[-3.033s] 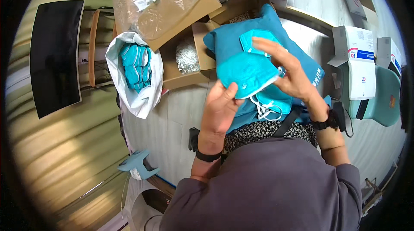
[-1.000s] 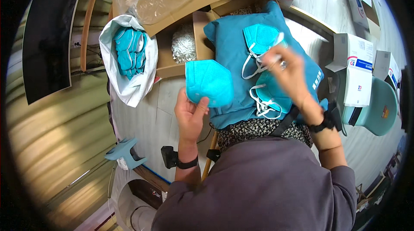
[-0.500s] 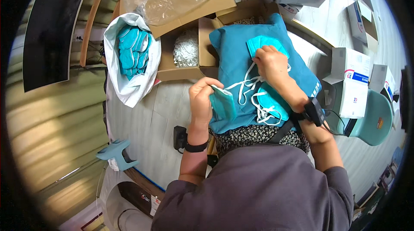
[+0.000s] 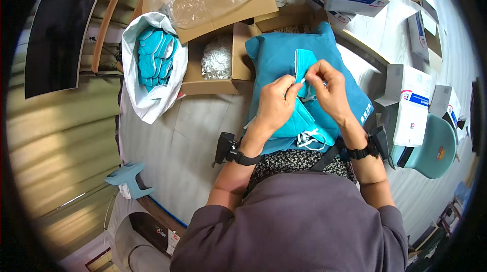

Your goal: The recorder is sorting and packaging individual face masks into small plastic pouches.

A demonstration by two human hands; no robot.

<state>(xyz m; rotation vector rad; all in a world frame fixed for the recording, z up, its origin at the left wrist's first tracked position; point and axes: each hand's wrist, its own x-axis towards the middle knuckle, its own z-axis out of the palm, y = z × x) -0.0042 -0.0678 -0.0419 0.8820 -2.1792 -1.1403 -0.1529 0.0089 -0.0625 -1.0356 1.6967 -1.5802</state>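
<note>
A folded teal face mask [image 4: 303, 62] stands upright between my hands, above a blue cushion [image 4: 271, 46] on my lap. My left hand [image 4: 277, 100] pinches the lower edge of that mask. Beside it, my right hand [image 4: 329, 88] is also closed on it, thumb and fingertips almost meeting the left ones. Just what the fingertips hold there, fabric or strap, is partly hidden. More teal mask fabric [image 4: 299, 120] lies on the cushion below my hands, with white elastic straps [image 4: 310, 139] near my lap.
A white sack [image 4: 152, 104] holds several teal masks on the left. Next to it, an open cardboard box [image 4: 203, 87] contains a bundle of white straps [image 4: 217, 61]. White cartons [image 4: 413, 104] rest by a green chair [image 4: 437, 150] at right. Plastic film [image 4: 218, 5] covers cardboard at the back.
My left hand has moved right and up to meet my right hand. My right hand has shifted slightly right and down. The mask is now held upright between both hands.
</note>
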